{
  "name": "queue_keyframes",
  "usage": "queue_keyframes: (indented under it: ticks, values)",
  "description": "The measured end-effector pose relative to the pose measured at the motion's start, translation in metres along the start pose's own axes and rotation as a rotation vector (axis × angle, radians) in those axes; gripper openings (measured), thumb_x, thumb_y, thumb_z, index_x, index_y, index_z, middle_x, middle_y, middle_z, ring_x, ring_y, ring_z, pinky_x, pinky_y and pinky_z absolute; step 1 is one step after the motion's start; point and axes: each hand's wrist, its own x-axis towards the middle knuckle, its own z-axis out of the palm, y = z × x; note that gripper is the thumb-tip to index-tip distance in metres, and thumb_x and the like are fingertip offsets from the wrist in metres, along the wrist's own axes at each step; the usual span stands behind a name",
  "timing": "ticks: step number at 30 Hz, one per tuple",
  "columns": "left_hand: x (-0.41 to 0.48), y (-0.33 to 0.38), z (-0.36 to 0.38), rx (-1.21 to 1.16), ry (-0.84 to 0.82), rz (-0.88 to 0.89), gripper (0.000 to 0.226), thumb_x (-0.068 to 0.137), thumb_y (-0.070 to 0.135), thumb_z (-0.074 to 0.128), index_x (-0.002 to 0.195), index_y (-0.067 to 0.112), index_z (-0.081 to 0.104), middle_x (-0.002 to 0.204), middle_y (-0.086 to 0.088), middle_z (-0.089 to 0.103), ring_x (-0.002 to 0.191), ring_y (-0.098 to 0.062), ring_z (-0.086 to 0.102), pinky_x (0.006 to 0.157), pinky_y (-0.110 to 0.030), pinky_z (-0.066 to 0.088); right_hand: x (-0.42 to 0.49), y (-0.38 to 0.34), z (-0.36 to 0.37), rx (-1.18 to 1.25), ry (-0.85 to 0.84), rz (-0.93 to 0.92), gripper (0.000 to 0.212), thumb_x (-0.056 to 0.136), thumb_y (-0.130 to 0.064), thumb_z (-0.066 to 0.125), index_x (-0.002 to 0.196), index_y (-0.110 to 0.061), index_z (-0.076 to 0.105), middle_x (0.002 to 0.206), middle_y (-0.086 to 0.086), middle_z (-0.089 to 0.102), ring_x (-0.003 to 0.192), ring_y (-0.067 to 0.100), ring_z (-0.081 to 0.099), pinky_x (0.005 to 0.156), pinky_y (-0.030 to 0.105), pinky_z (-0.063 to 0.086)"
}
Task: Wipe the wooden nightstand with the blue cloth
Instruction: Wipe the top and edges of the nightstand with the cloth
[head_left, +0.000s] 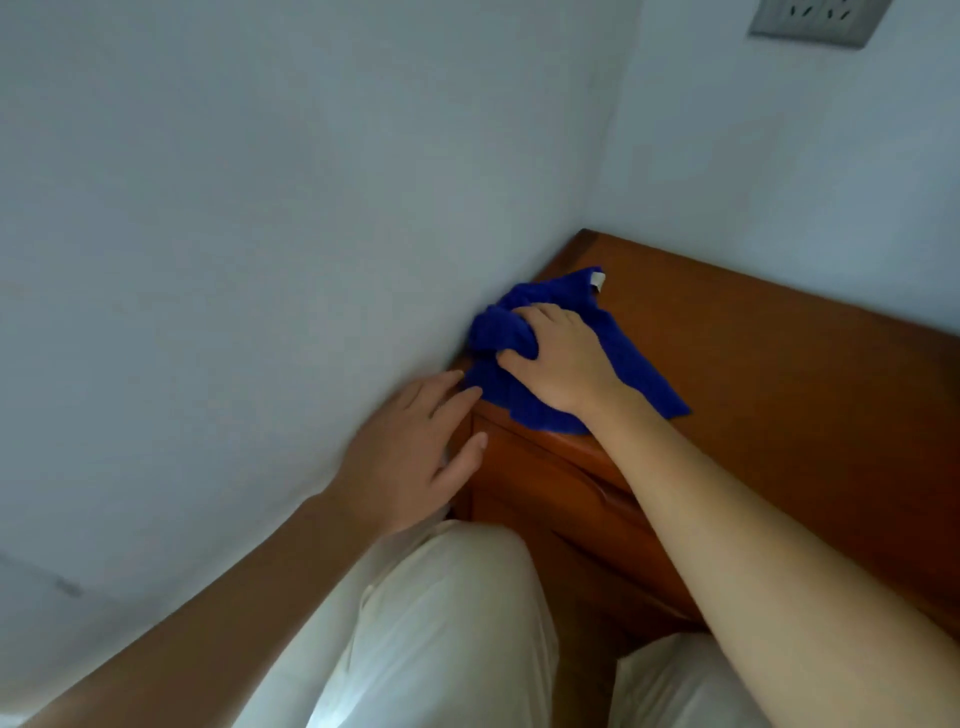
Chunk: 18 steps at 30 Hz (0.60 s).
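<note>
Our right hand (561, 358) grips the bunched blue cloth (639, 369) on the wooden nightstand (779, 389), against the wall (260, 208). Our left hand (410, 452), fingers straight, rests at its front corner. We should press flat and sweep overlapping strokes outward.

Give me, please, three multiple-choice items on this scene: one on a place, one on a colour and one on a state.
1. Where on the wooden nightstand does the blue cloth lie?
A) its far right end
B) its left edge, by the wall
C) its middle

2. What colour are the person's trousers?
A) off-white
B) black
C) red

3. What is the right hand doing?
A) hanging idle
B) resting flat on bare wood
C) gripping the bunched cloth

Answers:
1 B, the cloth sits against the left wall.
2 A, both legs show pale cream fabric.
3 C, its fingers curl round a bunched fold.
</note>
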Motion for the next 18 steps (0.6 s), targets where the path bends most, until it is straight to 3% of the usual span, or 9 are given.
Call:
queue_keyframes:
  ticks: [4,8,12,15,18]
  values:
    - [-0.014,-0.002,-0.004,0.091,-0.061,0.068,0.057,0.102,0.05,0.037,0.141,0.013,0.053,0.145,-0.015,0.051,0.13,-0.031,0.051,0.108,-0.043,0.041,-0.008,-0.004,0.001,0.032,-0.072,-0.108,0.061,0.094,-0.047,0.061,0.149,-0.02,0.049,0.155,0.003,0.047,0.143,0.025,0.04,0.119,0.037,0.027]
    - [-0.024,-0.007,-0.009,0.071,-0.065,0.134,0.052,0.101,0.046,0.041,0.139,0.013,0.055,0.141,-0.011,0.055,0.125,-0.028,0.054,0.105,-0.042,0.043,-0.03,0.005,0.003,0.049,-0.126,-0.205,0.065,0.087,-0.055,0.064,0.146,-0.03,0.05,0.153,-0.006,0.049,0.142,0.016,0.04,0.119,0.037,0.03]
    - [-0.019,-0.007,-0.006,0.073,-0.08,0.117,0.053,0.102,0.048,0.038,0.138,0.015,0.056,0.14,-0.01,0.057,0.125,-0.026,0.054,0.105,-0.04,0.043,-0.01,0.003,0.004,0.119,-0.008,-0.085,0.048,0.088,-0.053,0.06,0.13,-0.03,0.06,0.133,-0.009,0.061,0.125,0.019,0.053,0.107,0.044,0.042]
    - [-0.014,-0.004,-0.003,0.039,-0.081,0.078,0.055,0.102,0.051,0.036,0.144,0.017,0.05,0.147,-0.01,0.051,0.132,-0.025,0.05,0.109,-0.039,0.04,0.001,-0.003,0.009,0.077,0.032,0.017,0.048,0.094,-0.046,0.059,0.135,-0.022,0.057,0.137,0.0,0.059,0.127,0.025,0.051,0.105,0.04,0.039]
    - [-0.01,-0.003,0.001,0.016,-0.054,0.028,0.058,0.101,0.052,0.037,0.146,0.017,0.047,0.151,-0.011,0.046,0.135,-0.026,0.047,0.112,-0.038,0.039,-0.013,-0.002,0.004,0.099,0.001,-0.004,0.052,0.096,-0.043,0.06,0.141,-0.019,0.054,0.142,0.0,0.057,0.133,0.024,0.049,0.113,0.037,0.035]
